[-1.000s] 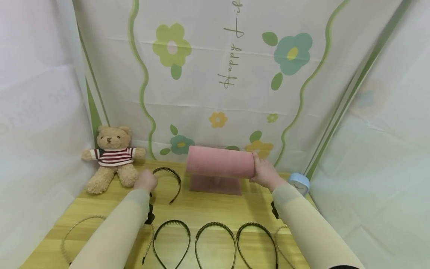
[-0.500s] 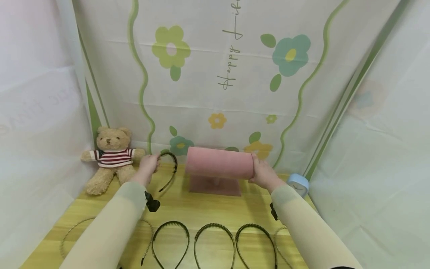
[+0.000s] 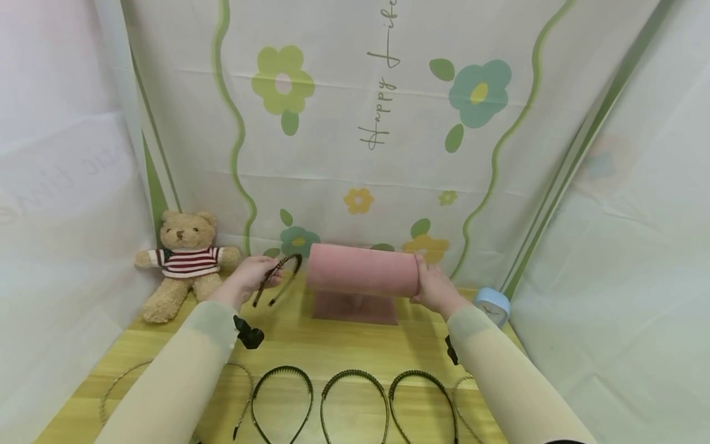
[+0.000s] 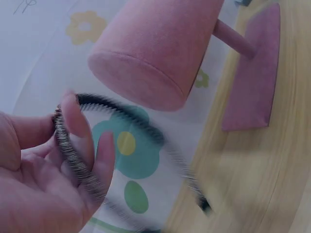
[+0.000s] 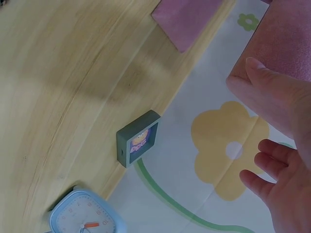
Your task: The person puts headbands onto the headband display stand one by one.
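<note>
My left hand (image 3: 252,277) pinches a dark headband (image 3: 288,259) with fine comb teeth by one side of its arch. Its two ends point down in the head view, and the headband hangs just left of a pink padded display stand (image 3: 363,269). In the left wrist view the headband (image 4: 72,153) passes between thumb and fingers, a little blurred, close to the roll's round end face. On the other end of the stand's roll, my right hand (image 3: 437,287) holds the edge. The right wrist view shows its thumb (image 5: 267,77) against the roll and several fingers off it.
Several headbands (image 3: 355,372) lie in a row along the front of the wooden table (image 3: 333,342). A teddy bear (image 3: 191,265) sits at the back left. A blue clock (image 3: 492,306) and a small green-framed box (image 5: 138,138) stand at the back right, by the flowered cloth.
My left hand has lifted the headband off the table, then moved right with it and turned it toward the roll's left end. The right hand has stayed on the stand.
</note>
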Demonstrator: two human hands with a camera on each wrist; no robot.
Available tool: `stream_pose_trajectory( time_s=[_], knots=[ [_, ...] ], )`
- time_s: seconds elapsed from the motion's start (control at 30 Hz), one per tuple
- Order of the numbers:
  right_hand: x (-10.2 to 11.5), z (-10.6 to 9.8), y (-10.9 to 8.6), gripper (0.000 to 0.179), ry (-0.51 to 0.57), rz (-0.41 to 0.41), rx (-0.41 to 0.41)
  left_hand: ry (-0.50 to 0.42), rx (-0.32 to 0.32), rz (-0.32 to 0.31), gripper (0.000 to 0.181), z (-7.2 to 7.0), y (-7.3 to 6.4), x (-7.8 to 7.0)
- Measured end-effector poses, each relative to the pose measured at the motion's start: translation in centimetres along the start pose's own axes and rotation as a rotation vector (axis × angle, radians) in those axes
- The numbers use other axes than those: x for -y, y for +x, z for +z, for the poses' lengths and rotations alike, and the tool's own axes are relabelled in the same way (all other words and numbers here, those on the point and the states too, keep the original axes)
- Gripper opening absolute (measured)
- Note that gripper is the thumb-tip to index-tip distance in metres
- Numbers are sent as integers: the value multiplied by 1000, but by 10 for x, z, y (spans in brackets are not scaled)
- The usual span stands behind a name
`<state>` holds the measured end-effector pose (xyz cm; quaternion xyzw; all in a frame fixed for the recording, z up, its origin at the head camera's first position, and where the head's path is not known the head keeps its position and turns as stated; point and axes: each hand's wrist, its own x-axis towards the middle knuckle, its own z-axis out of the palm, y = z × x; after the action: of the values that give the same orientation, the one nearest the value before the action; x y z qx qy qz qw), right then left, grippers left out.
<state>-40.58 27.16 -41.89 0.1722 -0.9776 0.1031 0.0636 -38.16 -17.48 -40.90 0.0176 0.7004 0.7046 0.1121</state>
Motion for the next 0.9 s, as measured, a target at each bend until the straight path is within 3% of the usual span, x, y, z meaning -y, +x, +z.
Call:
stream_pose_trajectory(
  time_s=[0.1,0.23,0.4,0.57,0.63,0.8,0.9],
  knots=[
    [-1,1,0,123,9,5,5,-42,-51,-22,33,0,-1,0],
    [-1,0,-1,124,21,5,-3,-35,-201,-18,42,1,-2,0],
    [4,0,0,125,89,7,3,-39,-249,41,44,0,-2,1],
    [10,-1,-1,123,170,25,36,-83,-295,52,45,1,-4,-2],
    [12,-2,-2,122,174,37,46,-50,-270,49,48,3,-5,-3],
    [13,-4,-4,122,177,73,61,53,-119,52,48,11,-3,-5],
    [12,-4,-5,121,190,74,57,13,-107,50,46,15,-2,-6]
  ],
)
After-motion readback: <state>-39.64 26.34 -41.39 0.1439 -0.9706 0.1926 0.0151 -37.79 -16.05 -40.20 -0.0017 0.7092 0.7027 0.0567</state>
